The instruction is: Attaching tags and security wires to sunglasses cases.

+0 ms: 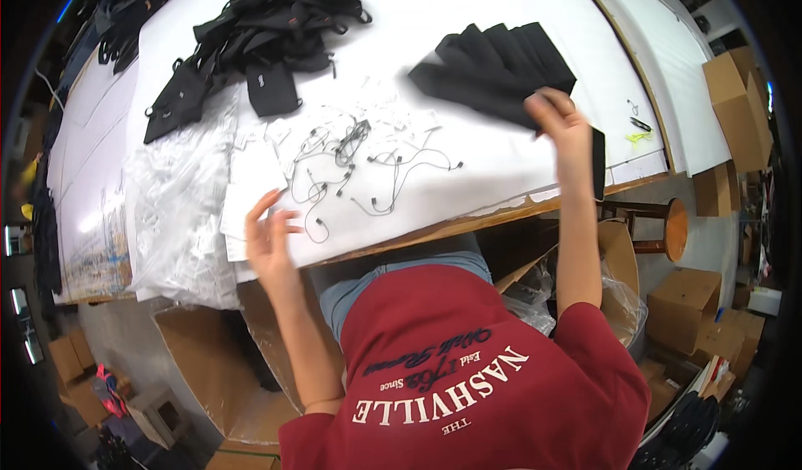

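Note:
My right hand [565, 124] is at the table's right side, its fingers closed on the edge of a black fabric pouch [468, 94], which is smeared by motion. That pouch lies against a fanned row of similar black pouches [516, 52]. My left hand [272, 240] hovers by the table's front edge with fingers apart and nothing in them. Closest to it are white paper sheets [255, 182] and loose black cords [322, 190] with small dark ends. A jumbled pile of black pouches [271, 31] with loops lies at the far left.
Clear plastic bags [184, 211] heap over the left front of the white table [493, 169]. Small white tags [393, 119] lie mid-table. A flat black object [598, 165] sits by my right wrist. Cardboard boxes [196, 361] stand below, and a wooden stool [675, 229] at right.

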Tool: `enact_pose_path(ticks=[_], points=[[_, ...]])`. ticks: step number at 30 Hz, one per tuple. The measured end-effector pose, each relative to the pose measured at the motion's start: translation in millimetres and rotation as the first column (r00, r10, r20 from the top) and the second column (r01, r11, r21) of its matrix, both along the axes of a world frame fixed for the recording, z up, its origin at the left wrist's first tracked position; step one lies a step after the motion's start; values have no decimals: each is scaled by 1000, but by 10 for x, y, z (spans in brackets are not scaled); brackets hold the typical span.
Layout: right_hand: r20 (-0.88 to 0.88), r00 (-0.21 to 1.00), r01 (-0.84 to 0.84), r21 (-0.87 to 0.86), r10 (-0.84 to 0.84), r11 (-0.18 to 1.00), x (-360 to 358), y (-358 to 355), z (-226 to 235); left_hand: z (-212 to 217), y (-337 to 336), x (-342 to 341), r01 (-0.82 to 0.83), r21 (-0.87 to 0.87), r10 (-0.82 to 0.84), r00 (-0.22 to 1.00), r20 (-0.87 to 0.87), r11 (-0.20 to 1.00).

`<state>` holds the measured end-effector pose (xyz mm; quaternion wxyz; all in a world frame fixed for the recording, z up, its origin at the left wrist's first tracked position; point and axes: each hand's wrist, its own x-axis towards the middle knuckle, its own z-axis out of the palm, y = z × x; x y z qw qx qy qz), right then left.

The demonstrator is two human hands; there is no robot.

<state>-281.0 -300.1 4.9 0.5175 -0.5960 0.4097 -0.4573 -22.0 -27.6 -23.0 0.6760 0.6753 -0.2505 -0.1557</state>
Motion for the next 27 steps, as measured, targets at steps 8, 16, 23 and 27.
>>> enact_pose_path(ticks=[8,16,23,27], points=[[184,802,524,240,-568,817,-1216,-2237,-616,-478,442,1057,-475,689,-138,761,634,547],[-449,813,487,176,-370,856,-1039,-2083,-1006,-570,480,1079,-503,670,-216,688,692,546],[-401,916,-168,-404,-9,899,111,-367,-541,-311,358,1028,-360,640,-88,825,558,678],[-605,762,-465,-260,232,846,694,382,-620,-132,303,947,-313,569,90,918,385,761]])
